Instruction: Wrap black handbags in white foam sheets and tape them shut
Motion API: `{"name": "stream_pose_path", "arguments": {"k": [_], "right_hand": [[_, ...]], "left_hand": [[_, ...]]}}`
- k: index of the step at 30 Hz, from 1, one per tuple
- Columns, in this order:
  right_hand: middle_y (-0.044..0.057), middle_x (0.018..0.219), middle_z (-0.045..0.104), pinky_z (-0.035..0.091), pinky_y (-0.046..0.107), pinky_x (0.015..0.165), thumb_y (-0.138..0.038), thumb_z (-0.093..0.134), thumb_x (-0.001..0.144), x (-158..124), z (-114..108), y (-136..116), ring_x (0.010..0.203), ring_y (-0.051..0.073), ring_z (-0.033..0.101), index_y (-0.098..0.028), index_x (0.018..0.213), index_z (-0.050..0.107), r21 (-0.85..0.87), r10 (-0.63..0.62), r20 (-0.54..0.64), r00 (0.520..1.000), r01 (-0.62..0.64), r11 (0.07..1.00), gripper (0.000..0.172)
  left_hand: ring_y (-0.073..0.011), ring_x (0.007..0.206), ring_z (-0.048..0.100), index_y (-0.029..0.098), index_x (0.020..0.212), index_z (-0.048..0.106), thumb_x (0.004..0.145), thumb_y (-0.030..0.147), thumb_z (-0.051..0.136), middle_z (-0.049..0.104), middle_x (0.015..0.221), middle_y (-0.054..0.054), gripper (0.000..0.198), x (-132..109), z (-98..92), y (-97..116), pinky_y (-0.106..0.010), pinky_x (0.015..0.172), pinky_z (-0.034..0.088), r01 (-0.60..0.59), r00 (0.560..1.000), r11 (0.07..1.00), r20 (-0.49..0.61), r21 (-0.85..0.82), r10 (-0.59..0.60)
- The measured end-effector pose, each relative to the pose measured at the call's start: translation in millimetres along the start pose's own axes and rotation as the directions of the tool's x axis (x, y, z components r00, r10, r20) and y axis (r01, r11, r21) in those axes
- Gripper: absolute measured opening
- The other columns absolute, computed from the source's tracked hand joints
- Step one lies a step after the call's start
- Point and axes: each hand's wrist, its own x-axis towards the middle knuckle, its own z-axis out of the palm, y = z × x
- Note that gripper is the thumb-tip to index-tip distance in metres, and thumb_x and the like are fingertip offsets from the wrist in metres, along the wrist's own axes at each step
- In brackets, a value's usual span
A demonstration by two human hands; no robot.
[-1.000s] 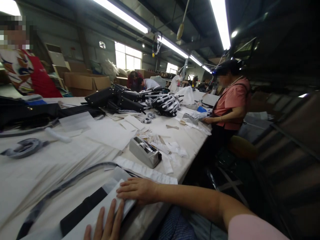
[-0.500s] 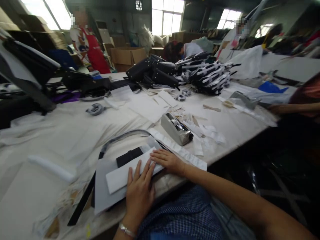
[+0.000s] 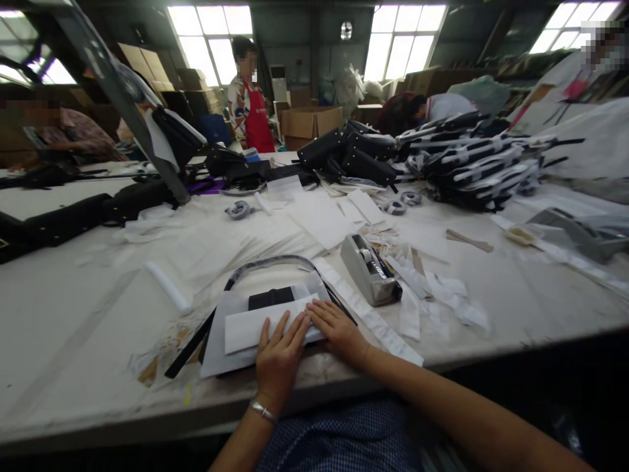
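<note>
A black handbag (image 3: 271,298) lies flat near the table's front edge, largely covered by a translucent grey-white sheet (image 3: 216,347). Its wrapped handle (image 3: 268,260) arches out on the far side, and a black strap (image 3: 189,347) sticks out at the left. Across the sheet lies a folded strip of white padding (image 3: 240,333). My left hand (image 3: 281,354) rests flat on this strip with fingers spread. Beside it, my right hand (image 3: 339,331) lies flat on the strip's right end, fingers stretched out. The fingertips of both hands nearly meet. Neither hand grips anything.
A grey tape dispenser (image 3: 371,272) stands right of the bag, among paper scraps (image 3: 452,298). A white roll (image 3: 168,288) lies to the left. Black bags (image 3: 354,154) and a stack of wrapped straps (image 3: 484,160) are piled behind. A person in a red apron (image 3: 258,121) stands beyond.
The head view has swung left and levelled, so the scene sits further right. Both hands stay flat on the white strip, nearly unmoved on it.
</note>
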Motion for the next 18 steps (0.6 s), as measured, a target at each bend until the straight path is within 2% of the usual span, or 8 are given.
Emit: {"name": "stream_pose_path", "arguments": {"k": [7, 11, 13, 15, 18], "right_hand": [[0.017, 0.146, 0.047, 0.033, 0.05, 0.116, -0.015, 0.058, 0.085, 1, -4, -2, 0.142, 0.026, 0.035, -0.009, 0.147, 0.04, 0.054, 0.071, 0.076, 0.995, -0.075, 0.996, 0.065], [0.018, 0.147, 0.046, 0.034, 0.05, 0.116, -0.027, 0.065, 0.085, 7, -26, -5, 0.142, 0.029, 0.034, -0.008, 0.145, 0.042, 0.121, 0.063, 0.151, 0.987, -0.082, 0.989, 0.067], [0.016, 0.143, 0.052, 0.033, 0.048, 0.116, -0.038, 0.064, 0.089, 19, -41, -4, 0.137, 0.028, 0.042, -0.011, 0.141, 0.048, 0.146, 0.061, 0.206, 0.977, -0.093, 0.985, 0.061], [0.012, 0.132, 0.062, 0.028, 0.047, 0.118, -0.042, 0.056, 0.096, 38, -52, 0, 0.127, 0.024, 0.054, -0.017, 0.134, 0.056, 0.125, 0.071, 0.232, 0.97, -0.102, 0.987, 0.046], [0.011, 0.13, 0.063, 0.025, 0.047, 0.118, -0.039, 0.049, 0.1, 71, -47, 13, 0.127, 0.023, 0.054, -0.018, 0.131, 0.059, 0.046, 0.06, 0.254, 0.965, -0.074, 0.996, 0.039]], "left_hand": [[-0.0227, 0.13, 0.051, 0.03, 0.136, 0.055, 0.098, 0.026, 0.051, 0.06, 0.135, 0.002, 0.038, 3, -3.6, -1, -0.048, 0.119, 0.023, -0.011, 0.999, 1.0, 0.047, -0.01, 0.012], [-0.024, 0.131, 0.051, 0.03, 0.135, 0.055, 0.097, 0.028, 0.051, 0.059, 0.136, 0.0, 0.038, 0, -2.0, -2, -0.05, 0.118, 0.027, -0.02, 0.999, 1.0, 0.041, 0.001, 0.02], [-0.0241, 0.13, 0.052, 0.03, 0.136, 0.054, 0.098, 0.029, 0.05, 0.059, 0.136, -0.001, 0.038, -1, -1.2, -3, -0.05, 0.117, 0.028, -0.031, 0.999, 0.999, 0.024, 0.006, 0.031], [-0.0239, 0.129, 0.052, 0.03, 0.136, 0.054, 0.098, 0.028, 0.049, 0.06, 0.135, -0.001, 0.038, -2, 0.2, -3, -0.05, 0.117, 0.029, -0.043, 0.999, 0.999, -0.002, 0.016, 0.043], [-0.0235, 0.13, 0.052, 0.03, 0.137, 0.053, 0.098, 0.025, 0.049, 0.061, 0.134, -0.001, 0.039, -3, 3.4, -4, -0.051, 0.118, 0.028, -0.053, 0.998, 0.998, -0.029, 0.034, 0.054]]}}
